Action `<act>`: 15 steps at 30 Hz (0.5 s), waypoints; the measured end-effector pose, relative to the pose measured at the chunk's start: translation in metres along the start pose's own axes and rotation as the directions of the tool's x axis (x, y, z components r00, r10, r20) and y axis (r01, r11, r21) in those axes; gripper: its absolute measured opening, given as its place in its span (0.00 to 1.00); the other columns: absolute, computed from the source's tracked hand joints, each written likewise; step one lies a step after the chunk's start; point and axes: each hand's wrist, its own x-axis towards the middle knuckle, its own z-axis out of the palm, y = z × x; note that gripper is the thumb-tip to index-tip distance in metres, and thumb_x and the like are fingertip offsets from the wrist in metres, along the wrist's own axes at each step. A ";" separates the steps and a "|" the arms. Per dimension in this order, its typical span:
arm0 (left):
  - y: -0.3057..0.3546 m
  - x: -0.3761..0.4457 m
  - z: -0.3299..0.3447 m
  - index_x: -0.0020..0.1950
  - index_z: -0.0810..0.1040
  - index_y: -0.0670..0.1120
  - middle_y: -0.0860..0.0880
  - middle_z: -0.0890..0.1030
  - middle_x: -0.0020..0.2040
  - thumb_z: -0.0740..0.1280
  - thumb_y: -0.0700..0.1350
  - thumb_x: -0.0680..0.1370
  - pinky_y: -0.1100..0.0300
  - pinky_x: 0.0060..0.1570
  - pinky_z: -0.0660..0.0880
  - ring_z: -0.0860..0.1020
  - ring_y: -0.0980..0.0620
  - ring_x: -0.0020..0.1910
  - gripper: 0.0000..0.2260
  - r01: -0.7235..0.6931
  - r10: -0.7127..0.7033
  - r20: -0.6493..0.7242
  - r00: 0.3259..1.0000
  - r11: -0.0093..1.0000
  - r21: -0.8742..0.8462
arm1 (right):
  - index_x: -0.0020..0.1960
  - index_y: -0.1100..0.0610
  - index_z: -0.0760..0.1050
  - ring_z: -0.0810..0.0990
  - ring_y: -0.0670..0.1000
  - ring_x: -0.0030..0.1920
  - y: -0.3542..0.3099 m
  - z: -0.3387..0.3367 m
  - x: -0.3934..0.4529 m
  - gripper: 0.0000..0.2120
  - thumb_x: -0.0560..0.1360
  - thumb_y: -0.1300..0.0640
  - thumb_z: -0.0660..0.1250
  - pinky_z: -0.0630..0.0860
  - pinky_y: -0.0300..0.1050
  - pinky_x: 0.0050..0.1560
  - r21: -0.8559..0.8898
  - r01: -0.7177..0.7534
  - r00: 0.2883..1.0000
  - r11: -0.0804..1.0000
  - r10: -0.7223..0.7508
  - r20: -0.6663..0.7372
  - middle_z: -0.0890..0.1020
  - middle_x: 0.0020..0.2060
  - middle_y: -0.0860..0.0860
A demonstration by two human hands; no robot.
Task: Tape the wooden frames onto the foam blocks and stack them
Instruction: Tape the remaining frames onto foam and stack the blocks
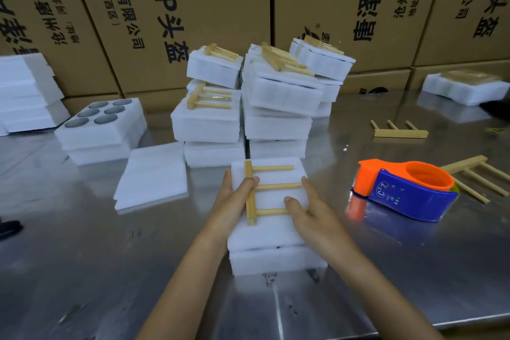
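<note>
My left hand and right hand hold foam block by sides, thumbs pressing wooden frame down so it stays put. Tape dispenser near, ready.

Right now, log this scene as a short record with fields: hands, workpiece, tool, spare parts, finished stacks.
left hand: grips the foam block's left edge, thumb on the frame's crossbar
right hand: holds the block's right edge, thumb by the frame's pegs
workpiece: frame flat on the foam block, a second block beneath; no tape visible on it
tool: tape dispenser on the table, right of the block, untouched
spare parts: two loose frames at right
finished stacks: behind the block
</note>
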 end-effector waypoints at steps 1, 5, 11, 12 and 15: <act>-0.001 -0.002 0.001 0.61 0.75 0.63 0.58 0.84 0.54 0.68 0.52 0.78 0.59 0.49 0.79 0.83 0.58 0.51 0.13 0.004 -0.004 0.004 1.000 1.000 -0.012 | 0.80 0.48 0.54 0.68 0.51 0.72 0.001 -0.002 0.000 0.31 0.80 0.47 0.61 0.63 0.46 0.73 0.003 -0.003 1.000 1.000 0.003 -0.008 0.67 0.75 0.51; -0.003 -0.006 0.006 0.59 0.77 0.60 0.55 0.85 0.52 0.69 0.52 0.78 0.64 0.40 0.79 0.84 0.58 0.48 0.11 0.002 -0.003 -0.009 1.000 0.999 -0.049 | 0.79 0.46 0.58 0.70 0.51 0.70 0.005 -0.008 -0.001 0.29 0.79 0.47 0.62 0.65 0.44 0.71 0.019 -0.016 0.999 1.000 0.016 -0.032 0.70 0.73 0.51; -0.003 -0.005 0.005 0.63 0.77 0.61 0.56 0.84 0.56 0.69 0.53 0.77 0.58 0.49 0.78 0.83 0.57 0.52 0.14 0.006 -0.004 0.037 0.999 0.998 -0.058 | 0.70 0.50 0.69 0.71 0.56 0.69 0.005 -0.036 0.004 0.20 0.80 0.45 0.57 0.66 0.52 0.63 -0.331 0.112 0.961 0.937 -0.187 -0.205 0.76 0.68 0.51; -0.003 -0.005 0.004 0.65 0.75 0.61 0.56 0.83 0.58 0.70 0.54 0.76 0.57 0.52 0.78 0.83 0.56 0.53 0.17 0.014 -0.011 0.044 0.999 0.998 -0.060 | 0.70 0.52 0.69 0.71 0.57 0.68 0.009 -0.045 0.006 0.20 0.80 0.48 0.58 0.66 0.55 0.63 -0.401 0.129 0.917 0.907 -0.263 -0.300 0.75 0.67 0.52; -0.004 -0.004 0.003 0.74 0.68 0.60 0.56 0.79 0.65 0.71 0.57 0.74 0.54 0.61 0.76 0.81 0.54 0.59 0.29 0.042 -0.040 0.046 0.998 0.998 -0.051 | 0.68 0.61 0.70 0.71 0.61 0.66 0.026 -0.075 0.023 0.19 0.79 0.54 0.61 0.65 0.58 0.61 -0.488 0.067 0.792 0.870 -0.344 -0.504 0.76 0.65 0.58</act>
